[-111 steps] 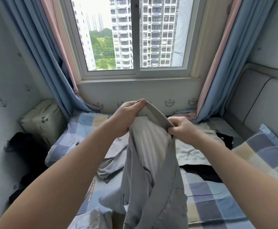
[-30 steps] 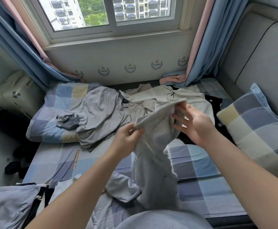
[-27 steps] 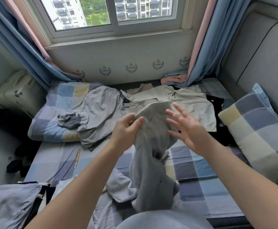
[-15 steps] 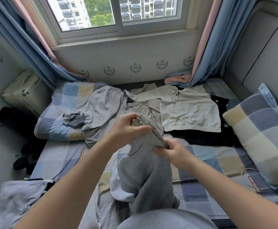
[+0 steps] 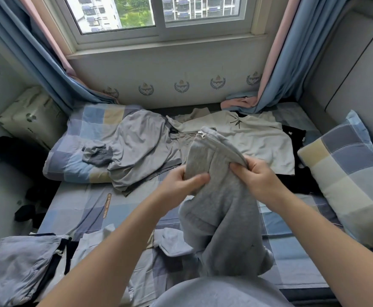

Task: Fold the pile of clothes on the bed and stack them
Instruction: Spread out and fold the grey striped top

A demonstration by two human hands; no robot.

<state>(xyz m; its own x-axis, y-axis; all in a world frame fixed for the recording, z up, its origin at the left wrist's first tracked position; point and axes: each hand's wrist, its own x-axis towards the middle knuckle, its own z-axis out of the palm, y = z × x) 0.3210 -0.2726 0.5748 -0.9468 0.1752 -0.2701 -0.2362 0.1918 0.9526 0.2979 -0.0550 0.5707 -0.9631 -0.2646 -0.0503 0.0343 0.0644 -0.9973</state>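
Grey trousers (image 5: 221, 196) are gripped at the waistband by left hand (image 5: 181, 180) and right hand (image 5: 256, 176), both closed — held above the bed (image 5: 88, 209). Straightening is judged under way; laying flat is called for next.

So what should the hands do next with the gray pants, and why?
Probably lower the gray pants flat onto the bed: left hand and right hand both grip them bunched and dangling, too crumpled to fold.

Loose clothes (image 5: 203, 138) lie on the bed (image 5: 88, 207) below the window (image 5: 159, 16). A pillow (image 5: 354, 176) sits right, a folded stack (image 5: 19, 269) near left.
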